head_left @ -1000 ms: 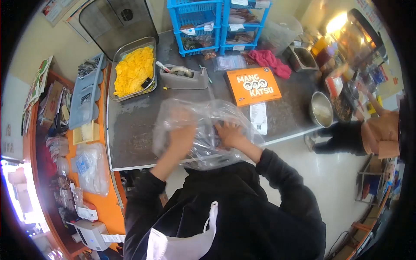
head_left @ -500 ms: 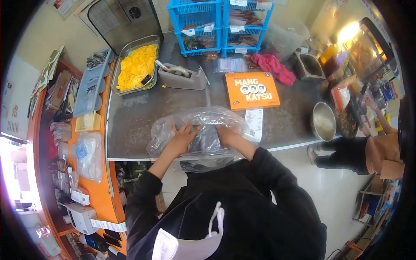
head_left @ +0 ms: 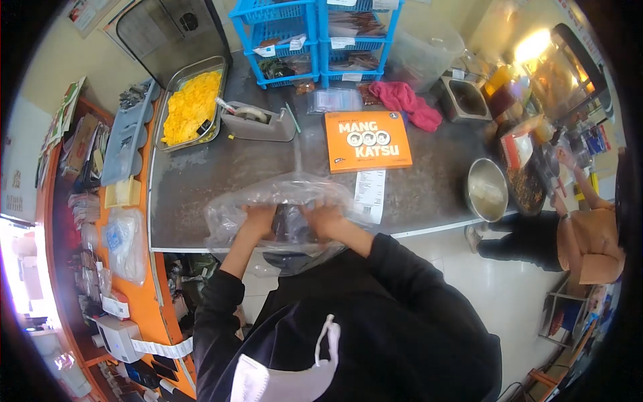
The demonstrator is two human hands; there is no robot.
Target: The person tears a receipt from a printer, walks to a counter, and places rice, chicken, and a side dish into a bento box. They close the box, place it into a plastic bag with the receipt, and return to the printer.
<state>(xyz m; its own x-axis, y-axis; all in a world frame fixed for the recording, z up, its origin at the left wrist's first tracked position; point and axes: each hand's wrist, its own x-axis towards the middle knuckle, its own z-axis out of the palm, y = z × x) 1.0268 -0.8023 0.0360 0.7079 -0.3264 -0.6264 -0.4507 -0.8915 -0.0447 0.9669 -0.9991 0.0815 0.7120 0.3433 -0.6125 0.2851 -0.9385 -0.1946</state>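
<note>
A crumpled clear plastic bag point(head_left: 224, 218) lies at the front edge of the dark metal table point(head_left: 184, 194), with something dark showing through its middle. My left hand point(head_left: 260, 221) is on the bag's left part, its fingers curled and partly covered by plastic. On the right part is my right hand point(head_left: 324, 220), blurred, with its fingers bent against the plastic. Behind the bag to the right sit an orange box point(head_left: 368, 161) with white lettering and a paper receipt point(head_left: 370, 194) partly under it.
A yellow-filled glass tray point(head_left: 191, 110), a tape dispenser point(head_left: 258, 127) and blue basket racks point(head_left: 284, 50) stand at the back. A metal bowl point(head_left: 487, 189) is at the right edge. Another person point(head_left: 526, 238) stands at far right. A pink cloth point(head_left: 408, 104) lies behind the box.
My hands have gone from fingers spread on the bag to fingers curled at it. The bag's top has shifted. The whole view has moved slightly, so the table things appear further left.
</note>
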